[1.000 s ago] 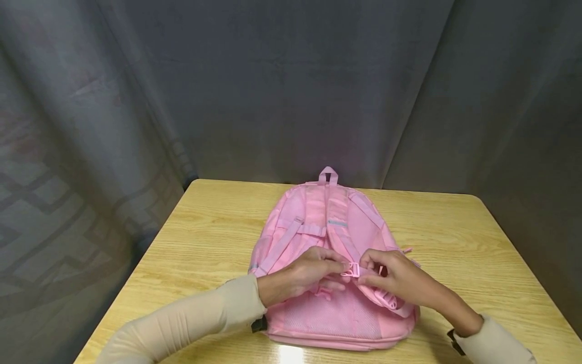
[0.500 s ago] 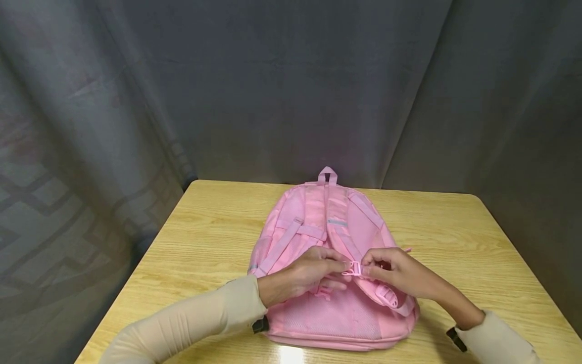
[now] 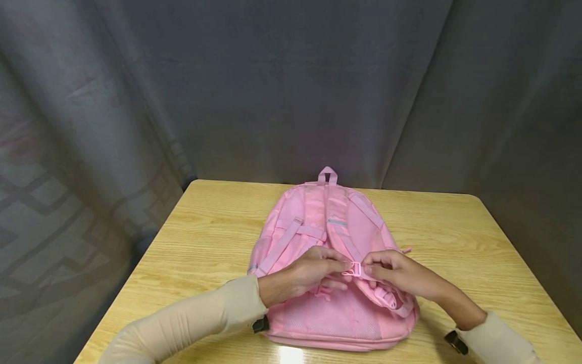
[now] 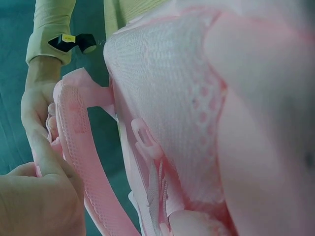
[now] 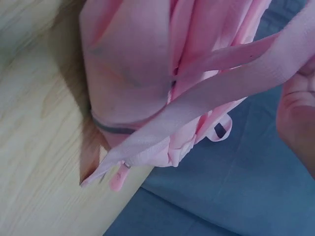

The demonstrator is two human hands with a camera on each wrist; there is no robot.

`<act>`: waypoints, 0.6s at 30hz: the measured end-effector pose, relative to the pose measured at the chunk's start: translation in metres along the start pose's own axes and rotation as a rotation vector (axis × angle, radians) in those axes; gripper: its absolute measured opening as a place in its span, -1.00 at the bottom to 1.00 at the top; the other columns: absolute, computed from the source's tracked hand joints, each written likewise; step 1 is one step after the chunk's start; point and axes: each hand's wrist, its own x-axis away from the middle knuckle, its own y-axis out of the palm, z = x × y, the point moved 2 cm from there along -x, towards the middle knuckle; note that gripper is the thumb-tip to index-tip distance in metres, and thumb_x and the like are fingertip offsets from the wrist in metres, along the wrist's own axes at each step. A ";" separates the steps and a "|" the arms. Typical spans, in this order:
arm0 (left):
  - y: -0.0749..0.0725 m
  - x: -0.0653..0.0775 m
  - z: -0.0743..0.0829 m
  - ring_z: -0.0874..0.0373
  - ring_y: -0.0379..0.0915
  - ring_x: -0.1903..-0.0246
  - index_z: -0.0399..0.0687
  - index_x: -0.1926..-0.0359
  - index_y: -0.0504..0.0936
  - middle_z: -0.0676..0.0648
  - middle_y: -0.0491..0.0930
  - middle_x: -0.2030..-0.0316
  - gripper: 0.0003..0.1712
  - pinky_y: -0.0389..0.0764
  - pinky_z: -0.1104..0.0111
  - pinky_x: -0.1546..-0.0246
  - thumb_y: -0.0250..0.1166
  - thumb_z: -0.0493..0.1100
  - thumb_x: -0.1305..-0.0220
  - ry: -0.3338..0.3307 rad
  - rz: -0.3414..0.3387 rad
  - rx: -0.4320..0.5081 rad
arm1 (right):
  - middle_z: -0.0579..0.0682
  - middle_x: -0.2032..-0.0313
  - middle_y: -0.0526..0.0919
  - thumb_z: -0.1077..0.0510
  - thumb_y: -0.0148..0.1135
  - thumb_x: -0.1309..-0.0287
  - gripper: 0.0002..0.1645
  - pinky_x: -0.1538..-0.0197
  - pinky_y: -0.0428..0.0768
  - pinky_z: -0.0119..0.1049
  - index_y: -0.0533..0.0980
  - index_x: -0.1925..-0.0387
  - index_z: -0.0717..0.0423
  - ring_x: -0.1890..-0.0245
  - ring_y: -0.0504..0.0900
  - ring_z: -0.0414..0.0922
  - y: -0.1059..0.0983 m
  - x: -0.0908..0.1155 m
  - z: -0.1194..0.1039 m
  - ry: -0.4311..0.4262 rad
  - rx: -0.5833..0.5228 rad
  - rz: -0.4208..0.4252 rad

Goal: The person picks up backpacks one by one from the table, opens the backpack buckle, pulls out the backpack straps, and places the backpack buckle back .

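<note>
A pink backpack (image 3: 334,318) lies on the table with its shoulder straps facing up. My left hand (image 3: 309,270) pinches a pink pronged plastic buckle (image 3: 355,269) above the pack's lower half. Just right of it, my right hand (image 3: 400,273) pinches the pink webbing that runs from this buckle. A ribbed pink buckle piece (image 3: 385,297) shows below the right fingers on the padded right strap. In the right wrist view, a long webbing strap (image 5: 197,101) stretches from my hand across the pack's side. The left wrist view shows both hands close together beside the padded strap (image 4: 78,128).
Under the pack is a light wooden table (image 3: 218,217). A grey curtain (image 3: 291,91) hangs behind it and at both sides. Another pink buckle (image 3: 323,292) dangles at the pack's middle, and a carry loop (image 3: 328,175) sticks up at the far end.
My right fingers have shifted along the webbing, first in against the buckle, then slightly back from it. The left hand and backpack stay almost still.
</note>
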 end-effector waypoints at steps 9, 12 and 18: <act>0.000 0.001 0.000 -0.03 0.74 0.31 -0.26 0.04 0.62 -0.24 0.74 0.29 -0.79 0.55 0.46 0.60 0.25 -0.27 -0.36 -0.009 0.004 -0.031 | -0.18 0.47 0.50 0.31 -0.05 -0.47 -0.79 0.53 0.48 -0.56 0.50 0.19 0.37 0.51 0.47 -0.40 0.002 0.000 0.002 0.033 -0.156 -0.018; 0.000 0.001 0.001 0.04 0.74 0.35 -0.25 0.04 0.62 -0.21 0.74 0.31 -0.79 0.54 0.46 0.62 0.26 -0.26 -0.35 -0.014 -0.005 -0.035 | -0.18 0.46 0.49 0.33 -0.07 -0.48 -0.78 0.52 0.47 -0.58 0.48 0.21 0.39 0.50 0.47 -0.41 0.003 0.000 0.005 0.026 -0.180 -0.022; 0.000 0.001 0.000 0.13 0.72 0.43 -0.23 0.06 0.62 -0.16 0.74 0.34 -0.81 0.51 0.47 0.66 0.25 -0.26 -0.35 -0.020 -0.011 -0.040 | -0.17 0.44 0.49 0.32 -0.07 -0.48 -0.79 0.47 0.48 -0.60 0.47 0.18 0.41 0.46 0.47 -0.40 0.004 -0.002 0.006 0.030 -0.195 -0.014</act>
